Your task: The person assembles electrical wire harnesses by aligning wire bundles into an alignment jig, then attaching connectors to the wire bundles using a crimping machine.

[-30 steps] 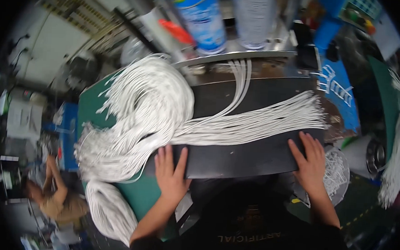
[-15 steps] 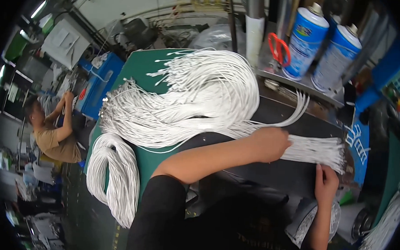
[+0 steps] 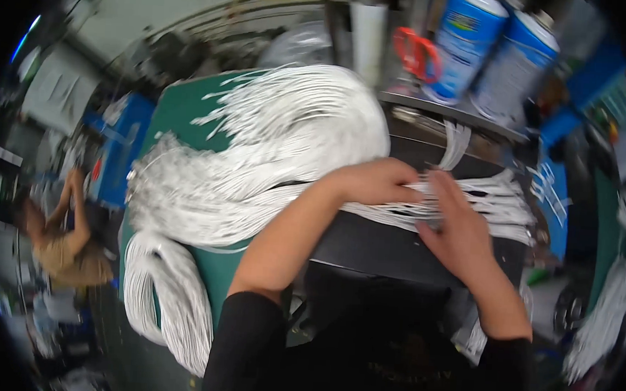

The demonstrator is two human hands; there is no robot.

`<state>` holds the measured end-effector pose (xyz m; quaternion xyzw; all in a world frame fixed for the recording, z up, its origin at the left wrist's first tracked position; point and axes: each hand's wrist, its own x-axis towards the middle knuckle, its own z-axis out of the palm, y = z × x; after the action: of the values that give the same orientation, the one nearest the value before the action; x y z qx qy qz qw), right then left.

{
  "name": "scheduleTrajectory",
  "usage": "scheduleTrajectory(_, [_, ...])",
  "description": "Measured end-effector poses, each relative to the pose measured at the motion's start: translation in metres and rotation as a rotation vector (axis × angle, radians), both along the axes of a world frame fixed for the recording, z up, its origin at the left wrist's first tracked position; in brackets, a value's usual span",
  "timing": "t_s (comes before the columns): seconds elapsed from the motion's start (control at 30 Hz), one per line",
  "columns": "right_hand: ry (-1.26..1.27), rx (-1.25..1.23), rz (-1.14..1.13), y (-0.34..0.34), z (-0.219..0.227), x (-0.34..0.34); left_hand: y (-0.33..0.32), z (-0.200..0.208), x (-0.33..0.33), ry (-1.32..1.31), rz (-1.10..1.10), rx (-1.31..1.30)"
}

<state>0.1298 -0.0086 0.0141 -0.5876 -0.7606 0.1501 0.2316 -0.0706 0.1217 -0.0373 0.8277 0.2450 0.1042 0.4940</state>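
A thick bundle of white cables (image 3: 332, 118) curves over the table, and its straight section (image 3: 502, 207) runs to the right across a black surface. My left hand (image 3: 382, 182) is closed around some of the cables in the middle, fingers curled; the cables inside the grip are hidden. Close by on the right, my right hand (image 3: 461, 230) lies over the straight section with its fingers stretched and its thumb apart. It is slightly blurred, and whether it presses on the cables is unclear. A smaller group of cable ends (image 3: 455, 143) sticks up behind the hands.
A looped white cable hank (image 3: 167, 301) hangs over the green table's (image 3: 178, 108) near left edge. Behind the cables, a metal shelf (image 3: 405, 99) carries red-handled scissors (image 3: 416, 55) and blue spray cans (image 3: 467, 44). Another person (image 3: 66, 245) works at the far left.
My left hand has moved left along the cables. My right hand has come up and left from the cables' right end to beside it, and the cables there have spread apart. The view has shifted.
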Motion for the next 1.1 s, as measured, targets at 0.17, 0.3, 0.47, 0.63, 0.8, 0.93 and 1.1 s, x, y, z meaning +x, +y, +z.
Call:
scheduleTrajectory(0.17, [-0.474, -0.048, -0.384, 0.066, -0.03, 0.161, 0.012, 0.002, 0.049, -0.072, 0.152, 0.002])
scheduleTrajectory(0.3, [-0.437, 0.081, -0.494, 0.038, -0.022, 0.178, -0.009, -0.016, 0.066, -0.054, 0.392, 0.041])
scheduleTrajectory(0.47, [-0.456, 0.081, -0.581, 0.035, -0.031, 0.202, -0.009, -0.013, 0.08, -0.026, 0.546, 0.019])
scheduleTrajectory(0.63, [-0.258, 0.105, -0.268, 0.019, -0.019, 0.177, 0.001, -0.012, 0.081, -0.093, 0.56, -0.18])
scheduleTrajectory(0.8, [-0.114, -0.088, -0.081, 0.028, -0.013, 0.132, 0.0, -0.008, 0.102, -0.248, 0.514, -0.34])
scheduleTrajectory(0.93, [-0.195, 0.003, -0.368, 0.019, -0.052, 0.187, -0.009, 0.009, 0.123, -0.162, 0.522, -0.25])
scheduleTrajectory(1.1, [0.967, -0.657, -0.311, 0.004, -0.022, 0.192, -0.042, 0.033, 0.169, -0.129, 0.58, 0.166])
